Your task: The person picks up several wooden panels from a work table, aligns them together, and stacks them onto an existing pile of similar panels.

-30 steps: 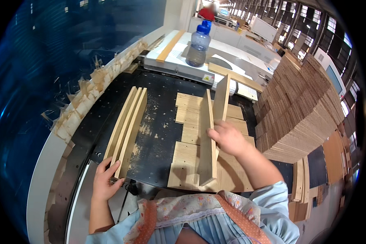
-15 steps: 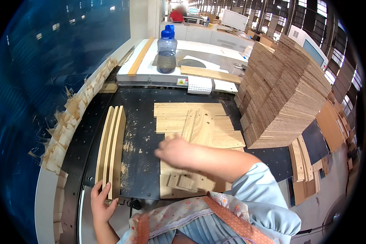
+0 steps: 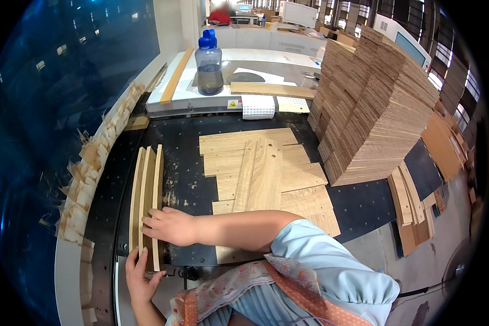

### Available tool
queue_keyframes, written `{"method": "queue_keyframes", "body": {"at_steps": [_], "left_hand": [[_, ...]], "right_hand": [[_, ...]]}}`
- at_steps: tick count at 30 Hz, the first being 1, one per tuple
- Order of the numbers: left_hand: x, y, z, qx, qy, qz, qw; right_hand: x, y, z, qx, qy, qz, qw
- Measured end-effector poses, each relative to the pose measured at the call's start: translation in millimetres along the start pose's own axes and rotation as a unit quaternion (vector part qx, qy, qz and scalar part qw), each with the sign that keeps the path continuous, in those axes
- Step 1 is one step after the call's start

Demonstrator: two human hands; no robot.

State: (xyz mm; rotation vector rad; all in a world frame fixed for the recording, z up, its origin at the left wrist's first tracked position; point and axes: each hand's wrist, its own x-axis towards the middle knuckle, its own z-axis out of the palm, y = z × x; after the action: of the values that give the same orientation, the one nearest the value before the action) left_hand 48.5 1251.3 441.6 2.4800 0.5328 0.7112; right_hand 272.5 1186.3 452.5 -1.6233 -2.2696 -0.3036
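Three narrow wooden boards [image 3: 137, 201] stand on edge side by side on the left of the black table. My left hand [image 3: 141, 280] is at their near ends, fingers apart and touching the wood, thumb out to the right. My right hand [image 3: 171, 225] reaches across the rightmost board, its spread fingertips at the middle one; the underside of this hand is hidden. Under and beyond my right forearm lie flat light wooden planks [image 3: 301, 176] in overlapping rows. Narrower pieces with drilled holes [image 3: 263, 168] rest on top of them.
A tall stack of brown boards [image 3: 375, 108] stands at the right. Behind the table a white machine bed [image 3: 185, 107] carries a blue-capped water bottle [image 3: 209, 68] and wooden strips. A blue panel edged with torn packing material [image 3: 92, 157] runs along the left. Sawdust dots the table.
My right hand has moved left and nearer, from above the planks to the standing boards. The rightmost board now stands farther from the middle one. My left hand stays at the near ends.
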Motion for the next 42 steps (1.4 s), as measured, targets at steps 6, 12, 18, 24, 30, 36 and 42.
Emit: {"method": "queue_keyframes", "body": {"at_steps": [6,12,18,24,30,36,42], "left_hand": [[1.9,6.8,3.4,0.065,-0.007,0.037,0.997],[4.0,8.3,-1.0,0.05,-0.025,0.062,0.997],[8.4,10.4,-3.6,0.061,-0.051,0.046,0.996],[12.0,23.2,-14.1,0.04,-0.07,0.067,0.994],[9.7,4.5,9.1,0.06,0.041,0.073,0.995],[-1.3,-4.5,26.1,0.015,0.103,0.033,0.994],[2.4,-8.7,16.3,0.112,0.154,0.062,0.98]], "right_hand": [[2.6,-16.0,-4.3,-0.017,-0.103,0.054,0.993],[7.9,-12.3,0.1,0.094,-0.093,0.095,0.987],[-5.3,-9.8,-2.8,0.074,-0.125,0.114,0.983],[-17.4,6.0,3.0,0.067,-0.071,0.076,0.992],[-38.1,11.9,15.4,0.039,0.034,0.086,0.995],[-42.6,17.6,15.6,0.083,0.038,0.101,0.991],[-40.8,18.1,10.5,0.152,0.108,0.134,0.973]]}}
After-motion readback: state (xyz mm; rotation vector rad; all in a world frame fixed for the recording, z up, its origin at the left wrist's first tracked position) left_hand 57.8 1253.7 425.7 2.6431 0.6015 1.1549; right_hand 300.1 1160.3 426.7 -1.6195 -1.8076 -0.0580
